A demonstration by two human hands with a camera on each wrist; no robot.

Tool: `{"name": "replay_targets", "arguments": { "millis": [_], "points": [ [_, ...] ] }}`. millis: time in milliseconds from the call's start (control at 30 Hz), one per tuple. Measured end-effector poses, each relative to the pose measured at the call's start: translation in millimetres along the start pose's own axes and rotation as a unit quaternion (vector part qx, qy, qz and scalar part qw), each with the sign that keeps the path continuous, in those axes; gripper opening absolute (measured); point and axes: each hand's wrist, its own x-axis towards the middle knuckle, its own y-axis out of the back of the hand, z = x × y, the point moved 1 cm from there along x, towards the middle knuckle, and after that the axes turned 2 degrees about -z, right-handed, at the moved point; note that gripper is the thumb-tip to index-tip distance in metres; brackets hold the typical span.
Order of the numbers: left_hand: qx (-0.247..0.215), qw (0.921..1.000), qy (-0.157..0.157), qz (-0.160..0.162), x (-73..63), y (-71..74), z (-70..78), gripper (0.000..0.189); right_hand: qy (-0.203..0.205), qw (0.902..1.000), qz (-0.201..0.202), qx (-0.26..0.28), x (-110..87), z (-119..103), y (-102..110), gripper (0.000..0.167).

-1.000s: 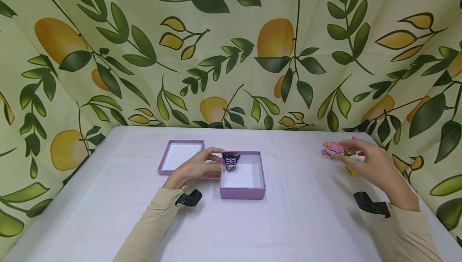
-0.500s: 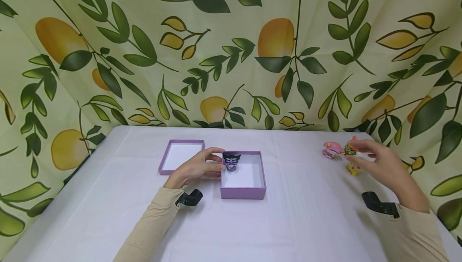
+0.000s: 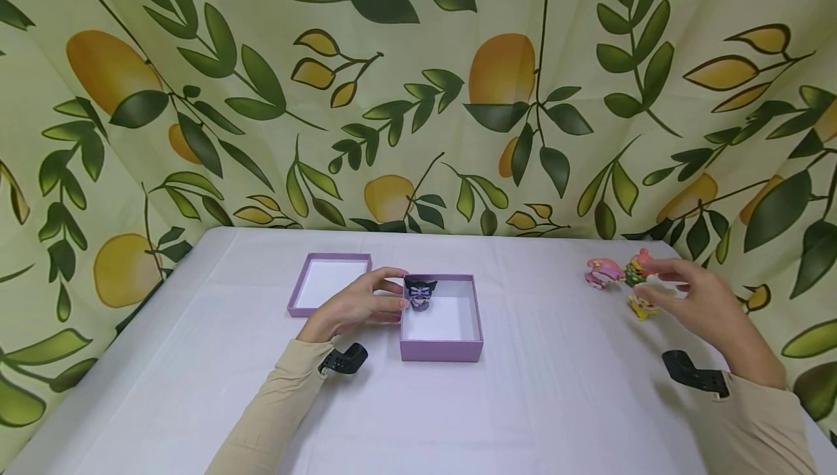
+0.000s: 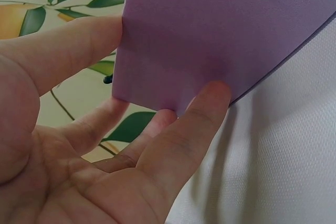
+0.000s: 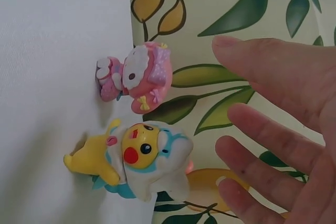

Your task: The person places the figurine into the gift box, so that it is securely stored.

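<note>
In the head view, my left hand (image 3: 356,306) rests its fingertips against the left side of a purple open-topped box (image 3: 441,351). The left wrist view has these extended fingers touching the box's wall (image 4: 210,30). A small dark figurine with a purple bow (image 3: 420,295) stands inside, by the back left corner. My right hand (image 3: 706,308) is spread beside several toy figurines, apart from the two in its wrist view. One is pink with bows (image 5: 155,74); the other is yellow with a white hood (image 5: 142,153). A pink-and-green figurine (image 3: 637,267) is partly hidden by my fingers.
A shallow purple lid (image 3: 297,297) with a white inside lies left of the box, partly behind my left hand. White cloth covers the table (image 3: 536,388). A leaf-and-fruit patterned curtain (image 3: 418,112) hangs along its back edge.
My right hand has drawn back to the right, uncovering more of the green and yellow figurines, which stay on the table. My left hand and the box hold their places.
</note>
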Motion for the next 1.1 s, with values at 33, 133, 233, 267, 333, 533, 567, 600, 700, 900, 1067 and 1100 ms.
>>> {"name": "replay_targets", "arguments": {
  "millis": [33, 133, 233, 267, 333, 533, 567, 600, 700, 900, 1067, 1100],
  "points": [
    [-0.001, 1.0, 0.001, 0.001, 0.0, -0.1, 0.1, 0.06, 0.0, 1.0, 0.001, -0.003, -0.1, 1, 0, 0.043],
    [0.001, 1.0, 0.0, -0.001, -0.5, 0.2, 0.5, 0.06, -0.002, 0.9999, 0.002, -0.012, -0.1, 3, -2, 0.042],
    [0.002, 1.0, 0.0, -0.002, -0.8, 0.3, 0.6, 0.06, -0.008, 0.9998, -0.003, -0.018, 0.0, 6, -3, 0.042],
    [0.002, 1.0, -0.001, -0.003, -0.8, 0.4, 0.5, 0.06, -0.011, 0.9997, -0.006, -0.019, 0.0, 6, -4, 0.043],
    [0.002, 1.0, -0.001, -0.003, -0.6, 0.3, 0.3, 0.06, -0.018, 0.9996, -0.012, -0.02, 0.1, 9, -5, 0.045],
    [0.001, 1.0, -0.001, -0.002, -0.8, 0.2, 0.3, 0.06, -0.041, 0.9987, -0.027, -0.018, -0.5, 15, -8, 0.053],
    [0.001, 1.0, 0.0, -0.001, -1.0, 0.1, 0.5, 0.06, -0.042, 0.9986, -0.027, -0.017, -0.7, 16, -9, 0.053],
    [0.001, 1.0, 0.001, -0.001, -1.1, 0.1, 0.6, 0.06, -0.042, 0.9986, -0.027, -0.018, -0.9, 17, -9, 0.053],
    [-0.001, 1.0, 0.003, 0.002, -1.0, -0.1, 0.5, 0.061, -0.04, 0.9987, -0.023, -0.022, -1.3, 19, -10, 0.053],
    [0.0, 1.0, 0.007, 0.002, -0.8, -0.7, 0.7, 0.06, -0.054, 0.9976, -0.035, -0.027, -2.0, 23, -11, 0.055],
    [0.0, 1.0, 0.004, 0.001, -1.4, -0.9, 1.0, 0.06, -0.058, 0.997, -0.043, -0.028, -1.6, 25, -13, 0.057],
    [0.001, 1.0, 0.004, 0.001, -1.4, -0.9, 1.0, 0.06, -0.058, 0.997, -0.044, -0.028, -1.5, 26, -14, 0.058]
  ]
}}
